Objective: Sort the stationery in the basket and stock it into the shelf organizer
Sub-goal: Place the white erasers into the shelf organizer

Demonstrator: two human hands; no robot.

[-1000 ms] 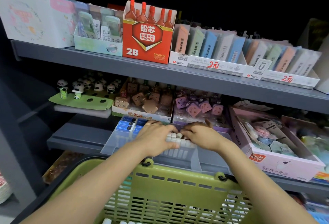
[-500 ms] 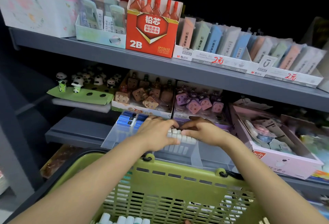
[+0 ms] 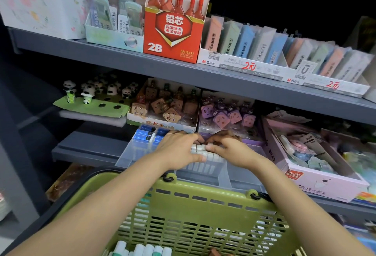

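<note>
Fingers of the left hand (image 3: 176, 149) are curled over a row of small white stationery pieces (image 3: 200, 148), pressing it from the left; fingers of the right hand (image 3: 227, 148) are curled against the same row from the right, so both hands grip it between them. Thumbs sit on the near side of the row, fingertips on the far side. The row stands inside a clear shelf organizer (image 3: 225, 176), in a middle compartment directly beneath the fingers. Left of the left fingers, another compartment holds blue boxes (image 3: 144, 134). Near of the hands, below both forearms, a green basket (image 3: 203, 198) holds white cylindrical items with green bands (image 3: 142, 249). Beyond the fingertips stand trays of brown and purple items; right of the right fingers sits a pink box (image 3: 317, 182).
</note>
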